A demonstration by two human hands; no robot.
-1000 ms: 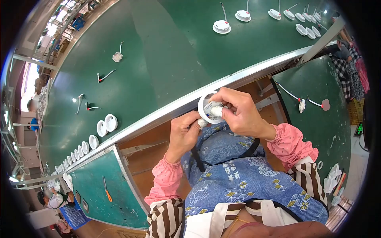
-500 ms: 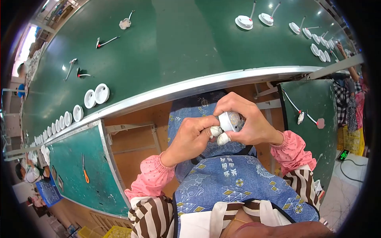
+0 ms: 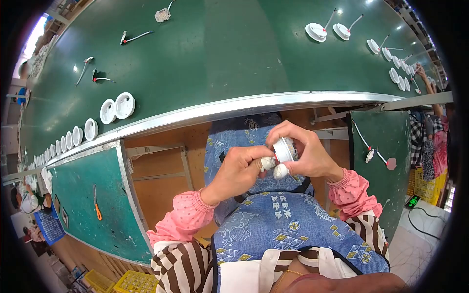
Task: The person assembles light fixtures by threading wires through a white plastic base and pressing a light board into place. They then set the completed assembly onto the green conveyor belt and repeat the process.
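**White cup held above the lap; slipping and a strained red piece are the chief risks**

The white cup (image 3: 282, 150) is above the worker's apron (image 3: 288, 210), on the near side of the bench's metal edge (image 3: 205, 108) and apart from it. The right hand (image 3: 311, 155) is clamped on the cup, which is tilted on its side. The left hand (image 3: 237, 168) has finger and thumb drawn together at the cup's left side, where a small red piece (image 3: 275, 157) shows; whether they are clamped on it cannot be told.

Risks, as judged: the cup has no support beneath but the fingers, so a loosened right grip could drop it onto the lap or the floor (image 3: 156, 171). The white wraps (image 3: 267, 163) on both thumbs may dull feel and invite slipping. A hard or skewed pull on the red piece could strain it. The cup's inside is mostly hidden by the fingers.

Surroundings: the metal edge stands between the hands and the far bench top. There, open cups (image 3: 125, 105) line the left side, loose wired discs (image 3: 162, 15) lie beyond, and wired lamps (image 3: 316, 32) stand at far right, near a co-worker's hand (image 3: 421, 71). Scissors (image 3: 97, 207) lie on the left side table; two wired discs (image 3: 370, 156) lie on the right one. Loose wires there could catch a sleeve.
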